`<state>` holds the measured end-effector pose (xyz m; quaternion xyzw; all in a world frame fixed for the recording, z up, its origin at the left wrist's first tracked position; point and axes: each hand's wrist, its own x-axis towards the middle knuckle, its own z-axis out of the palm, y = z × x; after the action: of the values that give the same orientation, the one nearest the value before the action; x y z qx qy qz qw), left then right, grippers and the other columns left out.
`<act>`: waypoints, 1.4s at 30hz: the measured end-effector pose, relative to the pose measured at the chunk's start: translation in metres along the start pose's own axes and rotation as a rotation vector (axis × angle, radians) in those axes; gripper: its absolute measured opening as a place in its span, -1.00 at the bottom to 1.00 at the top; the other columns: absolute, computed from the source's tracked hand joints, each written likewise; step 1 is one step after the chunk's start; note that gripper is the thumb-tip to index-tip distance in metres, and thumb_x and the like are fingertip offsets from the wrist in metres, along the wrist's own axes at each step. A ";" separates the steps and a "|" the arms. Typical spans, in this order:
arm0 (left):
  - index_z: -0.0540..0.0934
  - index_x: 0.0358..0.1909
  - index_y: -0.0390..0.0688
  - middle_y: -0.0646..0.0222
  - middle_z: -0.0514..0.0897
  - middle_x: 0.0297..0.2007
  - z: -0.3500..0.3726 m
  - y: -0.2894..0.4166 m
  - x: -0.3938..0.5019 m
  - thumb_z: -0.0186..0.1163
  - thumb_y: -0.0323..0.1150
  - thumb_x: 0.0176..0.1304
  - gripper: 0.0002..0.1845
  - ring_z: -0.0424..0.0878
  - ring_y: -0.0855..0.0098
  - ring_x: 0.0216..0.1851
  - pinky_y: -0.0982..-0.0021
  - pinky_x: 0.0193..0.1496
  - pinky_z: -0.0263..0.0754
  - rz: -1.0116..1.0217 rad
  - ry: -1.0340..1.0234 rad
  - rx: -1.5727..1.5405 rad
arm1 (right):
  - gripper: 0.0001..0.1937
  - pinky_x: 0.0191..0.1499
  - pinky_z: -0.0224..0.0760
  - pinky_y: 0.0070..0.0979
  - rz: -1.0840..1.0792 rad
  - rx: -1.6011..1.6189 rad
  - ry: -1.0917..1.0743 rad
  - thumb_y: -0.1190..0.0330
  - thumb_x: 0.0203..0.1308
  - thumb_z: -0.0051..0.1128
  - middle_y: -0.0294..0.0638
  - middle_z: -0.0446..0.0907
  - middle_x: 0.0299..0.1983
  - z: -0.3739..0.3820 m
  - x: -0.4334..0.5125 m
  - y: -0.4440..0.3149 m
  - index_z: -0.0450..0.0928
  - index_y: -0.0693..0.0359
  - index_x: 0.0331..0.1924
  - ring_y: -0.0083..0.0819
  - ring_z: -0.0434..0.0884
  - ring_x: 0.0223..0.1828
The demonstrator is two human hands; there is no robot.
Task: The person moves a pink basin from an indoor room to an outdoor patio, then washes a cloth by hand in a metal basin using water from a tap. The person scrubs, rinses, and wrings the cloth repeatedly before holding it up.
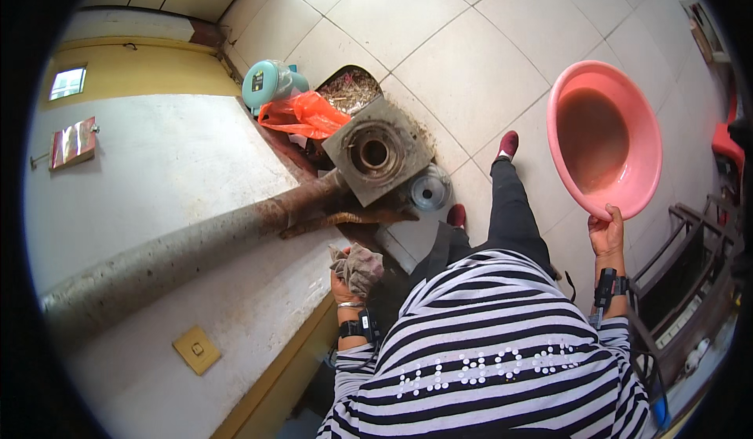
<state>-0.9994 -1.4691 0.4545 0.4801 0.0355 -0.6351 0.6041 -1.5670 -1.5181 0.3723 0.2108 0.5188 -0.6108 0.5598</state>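
My right hand (606,236) grips the near rim of a pink plastic basin (644,168), held out to my right above the tiled floor. Murky brown water (591,133) lies in the basin, which tilts. In my left hand (344,289) is a crumpled greyish-brown cloth (360,267), bunched over the fingers and hiding most of them. Ahead of that hand stands a square-topped metal stove (412,155) with a round opening in its top. A rusty stovepipe (253,227) runs from the stove along the white wall.
Beside the stove are a clear round container (432,187), an orange plastic bag (306,112), a teal lidded bin (262,83) and a black container of wood scraps (353,89). A dark metal rack (676,280) stands at right, near a red plastic stool (726,142). A wall switch (197,349) is at left.
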 end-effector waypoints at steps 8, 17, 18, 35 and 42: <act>0.44 0.07 -0.04 0.17 0.52 0.04 0.149 0.003 0.091 -0.03 -0.16 0.24 -0.61 0.47 0.11 0.07 -0.08 0.13 0.32 0.089 -0.039 -0.088 | -0.72 -0.48 0.44 -0.62 0.039 -0.191 -0.075 0.42 -0.05 0.18 -0.33 0.50 -0.31 0.156 0.109 -0.085 0.40 0.14 -0.20 -0.50 0.52 -0.40; 0.38 0.15 0.02 0.23 0.52 0.02 0.221 0.040 0.203 0.00 -0.27 0.25 -0.60 0.57 0.25 -0.09 0.11 0.02 0.49 0.341 0.247 0.033 | -0.68 -0.47 0.46 -0.62 0.071 -0.274 -0.138 0.43 -0.08 0.17 -0.31 0.49 -0.29 0.363 0.233 -0.125 0.38 0.15 -0.17 -0.49 0.52 -0.39; 0.37 0.14 -0.03 0.21 0.54 -0.02 0.235 0.058 0.223 0.04 -0.25 0.23 -0.58 0.57 0.27 -0.11 0.14 -0.02 0.52 0.353 0.224 0.100 | -0.67 -0.47 0.46 -0.62 0.069 -0.271 -0.140 0.43 -0.08 0.17 -0.31 0.49 -0.29 0.388 0.244 -0.126 0.38 0.15 -0.16 -0.49 0.52 -0.39; 0.47 0.00 -0.19 0.35 0.60 -0.18 0.579 0.279 0.608 0.07 -0.07 0.25 -0.56 0.56 0.34 -0.19 0.28 -0.08 0.49 0.571 0.218 0.214 | -0.63 -0.45 0.47 -0.59 0.090 -0.384 -0.218 0.43 -0.05 0.13 -0.30 0.50 -0.23 0.843 0.417 -0.170 0.38 0.15 -0.08 -0.46 0.55 -0.33; 0.52 -0.10 -0.15 0.32 0.61 -0.24 0.641 0.286 0.625 0.12 -0.06 0.21 -0.62 0.55 0.35 -0.25 0.26 -0.12 0.47 0.449 0.538 0.092 | -0.76 -0.37 0.46 -0.57 0.173 -0.409 -0.243 0.46 -0.05 0.12 -0.35 0.48 -0.33 0.960 0.435 -0.235 0.41 0.15 -0.23 -0.49 0.50 -0.36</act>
<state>-1.0146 -2.4041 0.5436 0.6528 0.0585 -0.3382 0.6753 -1.5925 -2.5944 0.4590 0.0617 0.5406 -0.4637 0.6992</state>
